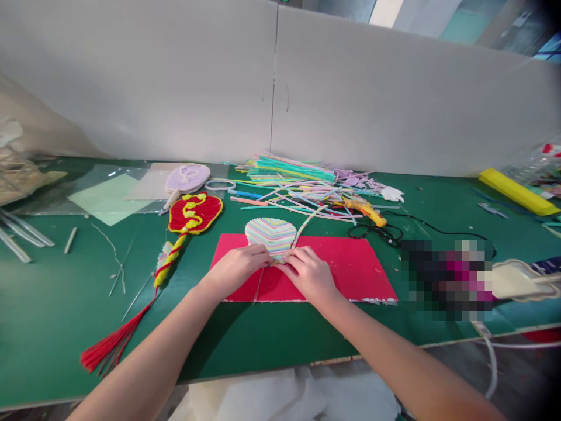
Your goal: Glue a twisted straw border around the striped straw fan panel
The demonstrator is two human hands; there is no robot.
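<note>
A rounded, heart-like panel [272,234] with pastel zigzag stripes, apparently made of pipe cleaners, lies over a red board [355,269]. My left hand [241,266] is closed at its lower left edge, fingertips pinching there. From the other side my right hand [312,273] pinches the lower right edge, its fingertips close to the left ones. A pale twisted pipe cleaner [309,225] runs along the panel's right side and sticks up past it. What lies between the fingertips is partly hidden. A thin wire [258,286] hangs below the left fingers.
Behind the board lies a pile of pastel pipe cleaners [289,169] beside a yellow glue gun [370,213] with a black cord. To the left are a red and yellow fan [195,215] with a red tassel [114,341] and a lilac fan [187,177]. A yellow block [519,192] lies right.
</note>
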